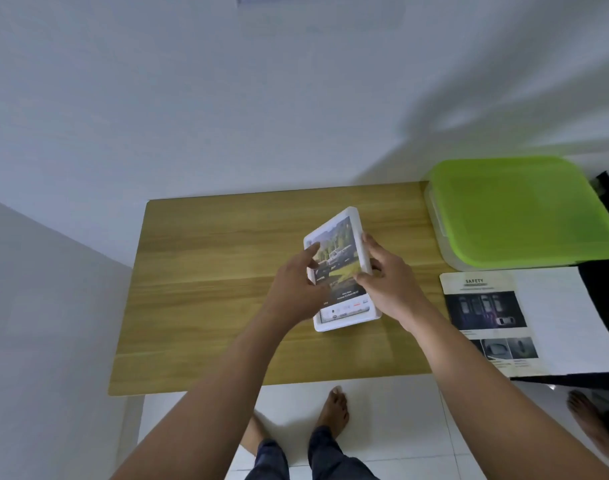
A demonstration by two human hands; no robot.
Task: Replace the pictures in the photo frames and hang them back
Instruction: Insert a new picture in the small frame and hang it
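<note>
frame: white plastic photo frame point(341, 271) was tilted up off the wooden table point(206, 306), probably for turning over
hands: left hand point(298, 289) and right hand point(388, 287) each clamped a side edge

Wooden table point(206, 306), green-lidded box point(521, 213), safety leaflet point(486, 317)

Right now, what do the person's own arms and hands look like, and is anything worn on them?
Both arms are bare up to the picture's lower edge: no sleeve shows. The left hand and the right hand wear no gloves, and I see no ring, watch or bracelet on fingers or wrists. The picture is slightly blurred, so a very thin band could be missed.
</note>
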